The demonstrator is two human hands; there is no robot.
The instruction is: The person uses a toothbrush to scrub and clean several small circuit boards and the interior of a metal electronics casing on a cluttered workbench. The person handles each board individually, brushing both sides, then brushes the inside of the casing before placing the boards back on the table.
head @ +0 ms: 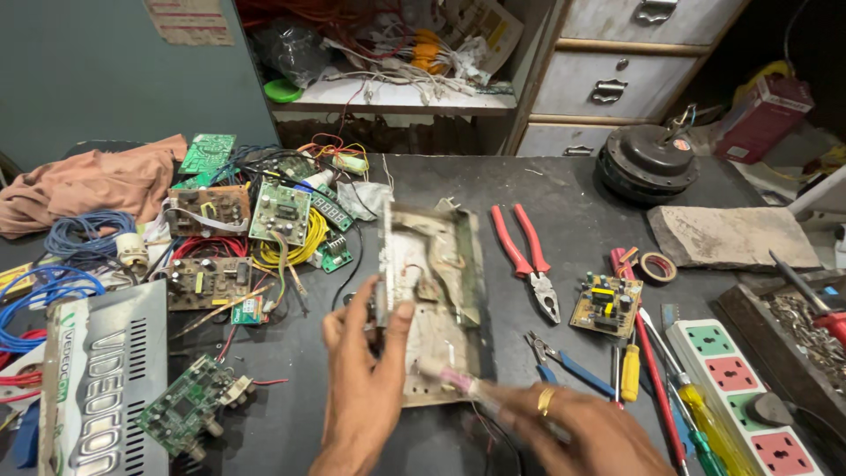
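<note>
Two hands, left hand gripping metal casing, right hand blurred, perhaps brushing.

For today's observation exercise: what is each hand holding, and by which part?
The left hand grips the open metal casing by its left side wall. The right hand holds a blurred, thin pinkish tool by its handle end.

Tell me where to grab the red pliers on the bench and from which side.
Take the pliers by the two red handles, coming from above at the far end. They lie flat with the handles splayed away from the person and the steel jaws pointing toward them; bare table lies beside the handles, while cutters crowd the jaw end.
</note>
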